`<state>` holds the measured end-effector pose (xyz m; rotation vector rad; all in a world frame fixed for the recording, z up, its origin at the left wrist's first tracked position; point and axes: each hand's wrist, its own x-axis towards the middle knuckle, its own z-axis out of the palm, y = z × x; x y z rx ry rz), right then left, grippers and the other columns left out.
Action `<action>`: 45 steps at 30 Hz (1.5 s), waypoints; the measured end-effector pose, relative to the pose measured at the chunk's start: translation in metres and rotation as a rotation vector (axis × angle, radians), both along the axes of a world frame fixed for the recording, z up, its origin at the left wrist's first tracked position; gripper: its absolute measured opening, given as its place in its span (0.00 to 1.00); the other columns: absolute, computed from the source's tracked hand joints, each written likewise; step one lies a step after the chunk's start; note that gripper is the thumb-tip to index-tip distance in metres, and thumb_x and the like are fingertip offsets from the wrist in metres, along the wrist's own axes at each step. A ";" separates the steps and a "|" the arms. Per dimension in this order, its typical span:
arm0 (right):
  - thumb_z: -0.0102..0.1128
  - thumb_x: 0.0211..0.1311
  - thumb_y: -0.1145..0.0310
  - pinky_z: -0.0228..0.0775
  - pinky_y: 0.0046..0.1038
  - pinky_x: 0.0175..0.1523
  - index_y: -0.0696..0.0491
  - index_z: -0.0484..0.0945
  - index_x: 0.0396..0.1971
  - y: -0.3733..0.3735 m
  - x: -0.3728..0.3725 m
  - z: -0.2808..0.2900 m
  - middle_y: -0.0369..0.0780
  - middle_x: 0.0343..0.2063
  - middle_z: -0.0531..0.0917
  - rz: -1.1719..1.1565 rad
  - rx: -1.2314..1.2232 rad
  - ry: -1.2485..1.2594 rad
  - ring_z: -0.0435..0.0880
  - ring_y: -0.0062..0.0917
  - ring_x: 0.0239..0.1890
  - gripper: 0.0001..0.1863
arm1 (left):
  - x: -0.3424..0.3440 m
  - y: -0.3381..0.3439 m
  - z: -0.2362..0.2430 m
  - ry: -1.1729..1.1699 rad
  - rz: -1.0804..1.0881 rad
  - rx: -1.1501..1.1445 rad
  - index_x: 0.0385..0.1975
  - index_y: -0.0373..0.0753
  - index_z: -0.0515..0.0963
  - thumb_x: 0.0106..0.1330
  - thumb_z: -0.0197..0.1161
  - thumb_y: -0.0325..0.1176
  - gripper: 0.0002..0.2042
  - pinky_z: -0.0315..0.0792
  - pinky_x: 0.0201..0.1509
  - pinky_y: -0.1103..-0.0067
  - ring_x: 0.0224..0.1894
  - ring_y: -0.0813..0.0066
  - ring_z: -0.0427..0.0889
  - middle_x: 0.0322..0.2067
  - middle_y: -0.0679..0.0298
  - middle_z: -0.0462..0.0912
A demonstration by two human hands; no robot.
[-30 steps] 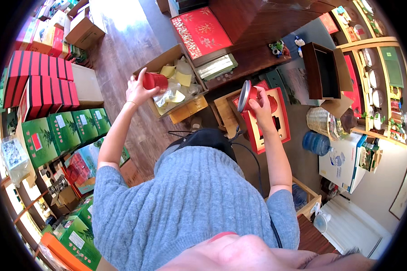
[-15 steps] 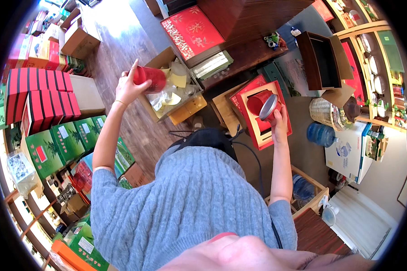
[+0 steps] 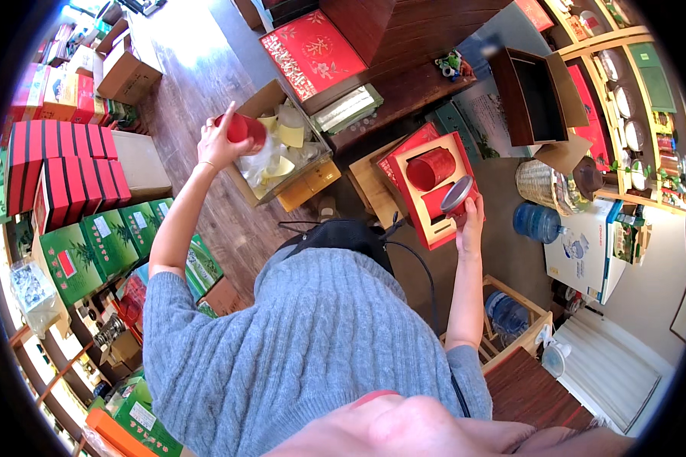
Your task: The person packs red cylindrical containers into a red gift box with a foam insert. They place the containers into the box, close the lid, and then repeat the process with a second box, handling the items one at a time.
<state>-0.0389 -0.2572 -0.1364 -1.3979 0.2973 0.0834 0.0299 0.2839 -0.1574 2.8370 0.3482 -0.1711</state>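
Left fingers point(image 3: 223, 129) clasp red cylinder point(image 3: 248, 131); right fingers point(image 3: 476, 207), seemingly metal-ended canister point(image 3: 457, 195).

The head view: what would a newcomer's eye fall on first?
Probably the bright red box right of centre, with a red canister inside. Next, the left hand holding a second red canister by the carton, and the right hand holding a round grey-faced piece at the box. Red-and-black boxes stand stacked far left.
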 end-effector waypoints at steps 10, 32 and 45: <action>0.53 0.64 0.58 0.73 0.19 0.32 0.50 0.67 0.49 -0.036 -0.020 -0.009 0.36 0.40 0.78 -0.188 -0.032 0.080 0.80 0.20 0.35 0.18 | -0.001 0.014 -0.008 0.148 0.238 -1.653 0.68 0.50 0.50 0.62 0.51 0.55 0.36 0.65 0.60 0.65 0.63 0.67 0.65 0.64 0.59 0.60; 0.71 0.40 0.63 0.63 0.39 0.60 0.45 0.65 0.58 -0.134 -0.005 -0.126 0.43 0.55 0.65 0.465 -1.585 0.253 0.65 0.37 0.58 0.40 | -0.017 -0.316 -0.073 1.362 0.497 -2.020 0.60 0.48 0.64 0.62 0.45 0.59 0.30 0.55 0.63 0.53 0.63 0.59 0.63 0.60 0.60 0.66; 0.48 0.66 0.66 0.73 0.23 0.36 0.59 0.74 0.46 -0.105 -0.045 -0.059 0.39 0.30 0.81 0.201 -0.449 0.289 0.80 0.19 0.33 0.15 | -0.017 -0.414 -0.090 1.340 0.196 -1.638 0.60 0.45 0.62 0.64 0.41 0.63 0.33 0.66 0.58 0.59 0.59 0.62 0.68 0.57 0.61 0.69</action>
